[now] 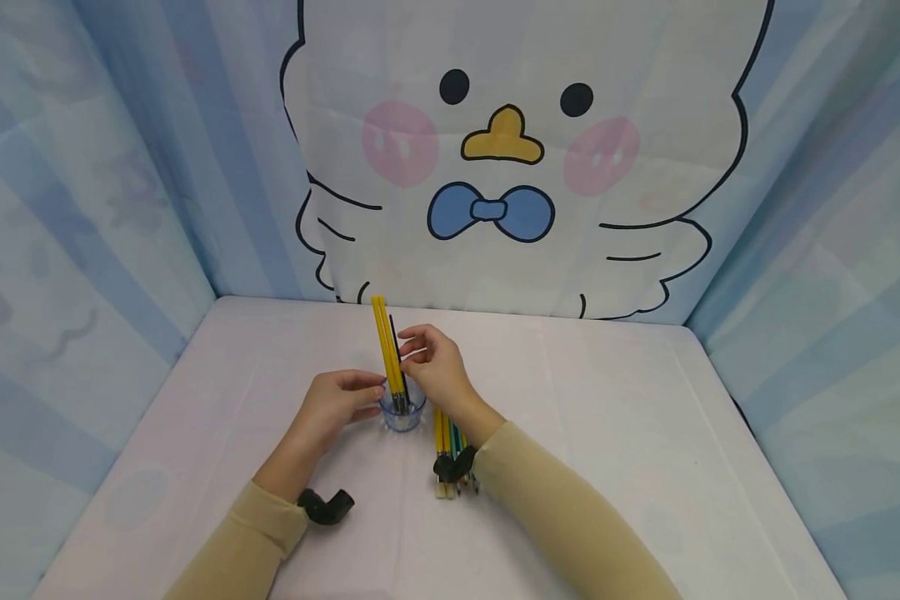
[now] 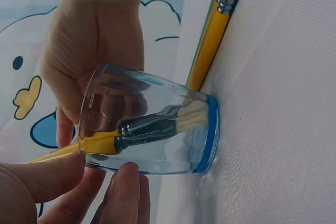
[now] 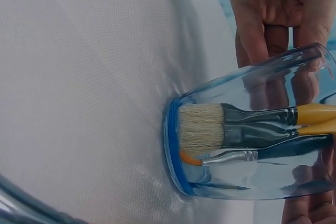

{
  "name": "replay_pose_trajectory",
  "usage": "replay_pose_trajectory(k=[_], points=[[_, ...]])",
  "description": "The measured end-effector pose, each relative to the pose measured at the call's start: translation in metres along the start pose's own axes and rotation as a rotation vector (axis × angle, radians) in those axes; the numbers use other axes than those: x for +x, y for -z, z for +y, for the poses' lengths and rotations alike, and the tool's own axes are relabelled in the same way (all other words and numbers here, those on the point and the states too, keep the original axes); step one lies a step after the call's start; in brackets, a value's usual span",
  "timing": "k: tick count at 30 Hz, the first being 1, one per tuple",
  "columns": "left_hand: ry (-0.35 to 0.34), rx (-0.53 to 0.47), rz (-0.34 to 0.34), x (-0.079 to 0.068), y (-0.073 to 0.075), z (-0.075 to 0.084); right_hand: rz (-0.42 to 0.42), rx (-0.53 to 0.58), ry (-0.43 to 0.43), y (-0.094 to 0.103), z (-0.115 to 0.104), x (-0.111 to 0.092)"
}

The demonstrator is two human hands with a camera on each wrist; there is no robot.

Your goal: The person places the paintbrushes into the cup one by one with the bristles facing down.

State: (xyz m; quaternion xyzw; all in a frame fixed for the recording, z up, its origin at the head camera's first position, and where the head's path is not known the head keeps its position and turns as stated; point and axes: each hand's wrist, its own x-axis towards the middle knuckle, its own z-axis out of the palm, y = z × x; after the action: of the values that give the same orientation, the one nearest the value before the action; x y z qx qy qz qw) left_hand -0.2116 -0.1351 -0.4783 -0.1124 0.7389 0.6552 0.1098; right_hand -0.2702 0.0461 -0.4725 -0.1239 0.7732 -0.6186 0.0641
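A clear cup [image 1: 402, 417] with a blue base stands upright on the table. My left hand [image 1: 339, 402] holds its left side between thumb and fingers. Inside, bristles down, are two yellow-handled paintbrushes [image 1: 387, 346] with pale flat bristles, and a thin dark-handled paintbrush [image 3: 231, 157] with an orange tip. Beside the dark handle is my right hand [image 1: 438, 367], its thumb and fingertips apart and close to the handle. Several more paintbrushes [image 1: 442, 429], yellow and green, lie on the table, partly hidden by my right wrist.
A pale cloth covers the table [image 1: 607, 417]. Behind it hangs a curtain [image 1: 495, 275] with a cartoon bird, and blue-white curtains enclose both sides. Dark curved pieces [image 1: 326, 507] stick out from both sleeve cuffs.
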Motion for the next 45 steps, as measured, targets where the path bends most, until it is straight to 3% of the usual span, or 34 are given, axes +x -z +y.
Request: replay_pose_trajectory(k=[16, 45], points=[[0.006, -0.014, 0.002, -0.003, -0.001, 0.003, -0.011, -0.022, -0.025, 0.005, 0.006, -0.007], [0.032, -0.001, 0.015, -0.004, -0.003, 0.003, 0.118, 0.004, -0.154, 0.042, 0.018, -0.019]])
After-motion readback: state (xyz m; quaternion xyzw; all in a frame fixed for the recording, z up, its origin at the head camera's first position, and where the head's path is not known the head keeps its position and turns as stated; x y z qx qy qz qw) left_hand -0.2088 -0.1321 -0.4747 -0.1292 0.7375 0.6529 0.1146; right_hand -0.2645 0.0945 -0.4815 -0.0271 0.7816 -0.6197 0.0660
